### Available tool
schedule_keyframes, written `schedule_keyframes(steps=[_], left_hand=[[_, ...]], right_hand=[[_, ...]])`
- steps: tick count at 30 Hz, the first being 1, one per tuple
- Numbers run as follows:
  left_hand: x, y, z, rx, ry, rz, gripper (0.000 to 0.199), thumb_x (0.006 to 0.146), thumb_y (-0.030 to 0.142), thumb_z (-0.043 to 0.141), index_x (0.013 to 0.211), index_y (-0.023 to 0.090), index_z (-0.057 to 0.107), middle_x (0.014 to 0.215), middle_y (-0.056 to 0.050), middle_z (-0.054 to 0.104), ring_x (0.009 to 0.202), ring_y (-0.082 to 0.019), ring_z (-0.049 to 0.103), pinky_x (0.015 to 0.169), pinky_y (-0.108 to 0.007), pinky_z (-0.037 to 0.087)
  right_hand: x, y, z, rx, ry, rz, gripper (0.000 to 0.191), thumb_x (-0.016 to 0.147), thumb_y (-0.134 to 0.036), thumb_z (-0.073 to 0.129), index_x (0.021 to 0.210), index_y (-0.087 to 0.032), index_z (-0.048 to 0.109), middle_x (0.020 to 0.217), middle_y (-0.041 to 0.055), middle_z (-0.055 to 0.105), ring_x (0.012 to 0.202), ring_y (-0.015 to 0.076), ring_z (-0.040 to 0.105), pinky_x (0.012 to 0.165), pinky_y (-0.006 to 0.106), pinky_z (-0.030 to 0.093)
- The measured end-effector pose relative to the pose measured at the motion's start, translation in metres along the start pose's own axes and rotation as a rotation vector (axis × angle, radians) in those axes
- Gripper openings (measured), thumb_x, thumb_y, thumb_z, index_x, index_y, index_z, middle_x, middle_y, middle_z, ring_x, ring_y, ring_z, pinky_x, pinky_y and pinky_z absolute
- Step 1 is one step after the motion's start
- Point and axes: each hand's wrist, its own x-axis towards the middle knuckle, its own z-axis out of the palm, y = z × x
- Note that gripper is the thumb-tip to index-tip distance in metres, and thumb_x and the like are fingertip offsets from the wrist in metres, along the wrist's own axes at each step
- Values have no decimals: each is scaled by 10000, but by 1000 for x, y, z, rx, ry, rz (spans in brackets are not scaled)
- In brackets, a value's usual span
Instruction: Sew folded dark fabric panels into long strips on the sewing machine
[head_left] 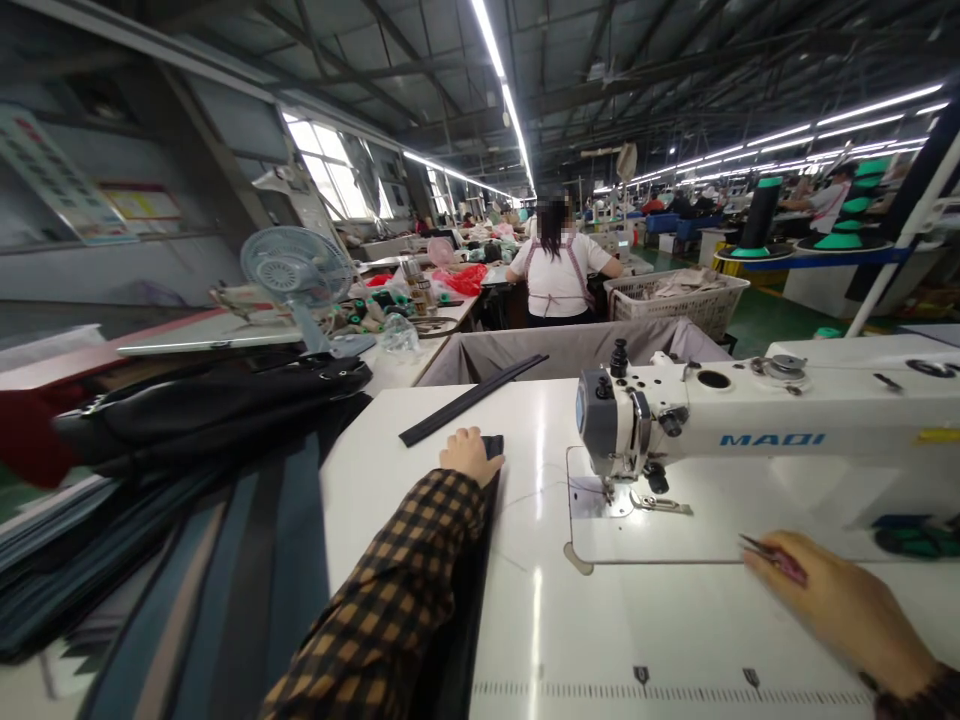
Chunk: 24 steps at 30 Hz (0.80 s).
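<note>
My left hand (469, 457), in a checked sleeve, is closed on the far end of a dark fabric strip (491, 447). The strip runs back toward me along the white table, partly hidden under my forearm. My right hand (832, 585) holds a pair of thread snips (781, 562) with reddish handles, their tips pointing left. It rests at the front edge of the sewing machine bed. The white sewing machine (697, 430) stands beyond it, with a loose thread trailing left from the needle area. Another dark strip (472, 400) lies flat beyond my left hand.
Stacked dark fabric pieces (217, 560) and a black bundle (225, 410) lie to the left. A fan (296, 262) stands behind them. Ahead sits a co-worker (559, 270) beside a white basket (675, 300). Thread cones (761, 220) stand at the upper right.
</note>
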Motion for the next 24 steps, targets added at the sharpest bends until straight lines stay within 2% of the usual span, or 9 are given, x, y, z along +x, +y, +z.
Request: schedule_keyframes(steps=[3, 6, 8, 10, 13, 16, 18, 21, 24], left_hand=[[-10, -30, -10, -162, -77, -80, 439, 654, 372, 653, 985, 112, 526, 1004, -111, 577, 953, -242, 529, 814, -416, 397], [-29, -43, -18, -397, -143, -51, 335, 593, 395, 693, 767, 131, 581, 710, -30, 621, 721, -199, 591, 690, -346, 455], [-46, -45, -28, -579, -125, -2, 377, 578, 457, 681, 763, 142, 585, 670, -21, 622, 678, -198, 595, 632, -315, 467], [-68, -42, -40, -759, -80, 54, 451, 631, 524, 612, 898, 163, 567, 761, -23, 638, 704, -187, 599, 617, -293, 475], [-106, -26, -49, -965, -16, 135, 511, 698, 551, 537, 1070, 205, 490, 918, -24, 622, 753, -159, 593, 626, -264, 481], [-144, 0, -34, -1186, -27, 188, 476, 709, 515, 559, 1055, 192, 508, 841, -26, 608, 663, -134, 580, 534, -218, 455], [-164, 17, -15, -1279, -94, 206, 422, 726, 474, 566, 1031, 186, 517, 732, -1, 577, 543, -90, 530, 440, -178, 399], [-180, 32, 15, -1168, -222, 258, 346, 766, 454, 519, 969, 174, 502, 628, 40, 502, 431, -53, 439, 346, -158, 324], [-176, 38, 38, -854, -176, 388, 308, 845, 422, 371, 1026, 181, 437, 747, -1, 546, 615, -111, 554, 443, -204, 448]], right_hand=[[0, 29, 13, -93, 213, -124, 449, 702, -579, 494, 983, -234, 555, 1000, 47, 588, 919, 255, 543, 735, 369, 436], [-9, 19, 20, -21, 337, -242, 477, 708, -533, 523, 1048, -199, 537, 1089, 83, 546, 1026, 283, 480, 874, 440, 373], [-20, -10, 20, 115, 323, -308, 422, 738, -474, 533, 1071, -214, 524, 1099, 68, 543, 1047, 254, 472, 916, 420, 357], [-32, -52, 17, 285, 231, -349, 375, 766, -412, 533, 1097, -236, 507, 1113, 52, 542, 1063, 226, 468, 933, 385, 361], [-45, -124, 9, 559, -46, -359, 419, 810, -381, 484, 1203, -249, 420, 1177, 53, 510, 1061, 198, 477, 875, 318, 420], [-52, -184, 2, 850, -270, -373, 549, 841, -401, 421, 1328, -230, 233, 1197, 78, 501, 983, 187, 527, 797, 296, 454], [-57, -205, 1, 954, -340, -318, 535, 868, -411, 349, 1342, -215, 201, 993, 63, 608, 782, 175, 585, 689, 294, 475], [-73, -205, 6, 1022, -334, -220, 521, 871, -445, 300, 1328, -201, 258, 929, 66, 619, 804, 194, 582, 749, 313, 455], [-97, -180, 18, 1028, -293, -75, 636, 843, -514, 301, 1355, -151, 199, 930, 97, 597, 821, 201, 566, 788, 308, 435]])
